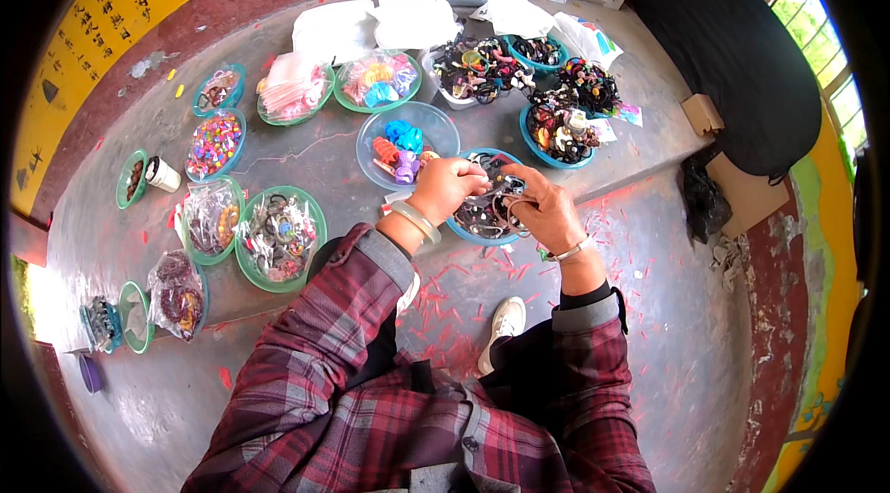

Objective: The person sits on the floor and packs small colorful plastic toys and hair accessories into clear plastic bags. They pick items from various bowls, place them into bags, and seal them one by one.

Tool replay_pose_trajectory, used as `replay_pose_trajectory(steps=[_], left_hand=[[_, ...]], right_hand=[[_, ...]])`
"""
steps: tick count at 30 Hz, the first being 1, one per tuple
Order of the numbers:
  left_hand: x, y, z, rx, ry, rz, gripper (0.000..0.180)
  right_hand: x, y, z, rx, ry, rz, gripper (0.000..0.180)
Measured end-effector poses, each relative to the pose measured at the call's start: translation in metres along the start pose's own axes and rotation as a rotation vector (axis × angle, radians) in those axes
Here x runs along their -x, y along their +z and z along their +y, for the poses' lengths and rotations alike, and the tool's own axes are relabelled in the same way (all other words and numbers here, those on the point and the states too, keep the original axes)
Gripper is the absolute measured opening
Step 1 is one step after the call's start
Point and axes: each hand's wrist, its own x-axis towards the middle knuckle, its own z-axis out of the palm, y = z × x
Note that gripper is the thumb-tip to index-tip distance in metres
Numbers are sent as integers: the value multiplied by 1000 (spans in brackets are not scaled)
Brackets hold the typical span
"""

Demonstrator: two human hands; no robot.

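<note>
My left hand (443, 192), with a pale bangle at its wrist, pinches its thumb and fingertips together; what lies between them is too small to make out. Close by on the right, my right hand (554, 217) curls its thumb and forefinger round a thin brownish loop of cord (509, 209). Both hands are over the near rim area of a blue basin (488, 238) filled with dark hair ties and small beads. Just behind the left hand stands a clear bluish bowl (365, 155) with blue, orange and purple hair clips.
Bowls of dark hair ties (565, 136) crowd the right back of the ledge. To the left are a bowl of colourful beads (215, 142), a green bowl (320, 238) of bagged trinkets and a white cup (163, 175). Red scraps litter the floor by a white shoe (506, 319).
</note>
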Motion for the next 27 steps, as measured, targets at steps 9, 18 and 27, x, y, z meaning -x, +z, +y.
replay_pose_trajectory(steps=[9,18,27], left_hand=[[4,8,3,-177,200,4,12],[5,9,0,-62,133,0,14],[5,12,3,268,-116,-88,21]], right_hand=[[-6,9,23,160,-22,63,31],[-5,13,28,188,-69,48,23],[-6,26,16,581,-138,79,20]])
